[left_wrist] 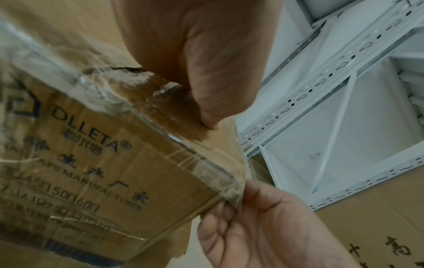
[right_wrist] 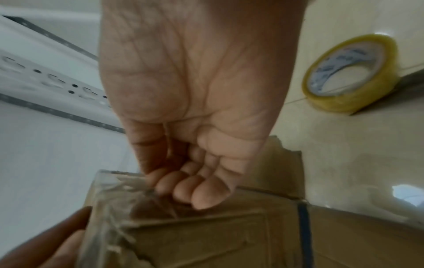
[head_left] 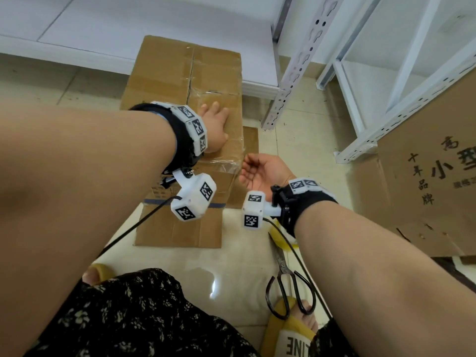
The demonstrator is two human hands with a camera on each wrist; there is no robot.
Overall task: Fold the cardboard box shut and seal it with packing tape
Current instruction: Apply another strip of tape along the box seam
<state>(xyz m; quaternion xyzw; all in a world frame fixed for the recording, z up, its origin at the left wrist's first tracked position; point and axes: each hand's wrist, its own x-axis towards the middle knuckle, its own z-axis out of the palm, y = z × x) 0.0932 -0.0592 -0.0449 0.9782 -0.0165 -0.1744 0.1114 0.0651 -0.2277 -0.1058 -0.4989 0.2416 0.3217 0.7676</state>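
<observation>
wrists: black straps (head_left: 177,135) carrying white tagged camera blocks (head_left: 195,199), black cables trailing
clothing: dark floral garment (head_left: 134,315) showing
feet: yellow slippers (head_left: 291,333) being worn

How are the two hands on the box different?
The left hand lies flat on top of the cardboard box, palm down, pressing the clear tape. The right hand is at the box's corner, palm up, fingers curled at the tape's edge. Both wear a wrist camera and hold no tool.

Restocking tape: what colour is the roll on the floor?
Translucent yellow, with a white-and-blue core: the tape roll, clearest in the right wrist view.
</observation>
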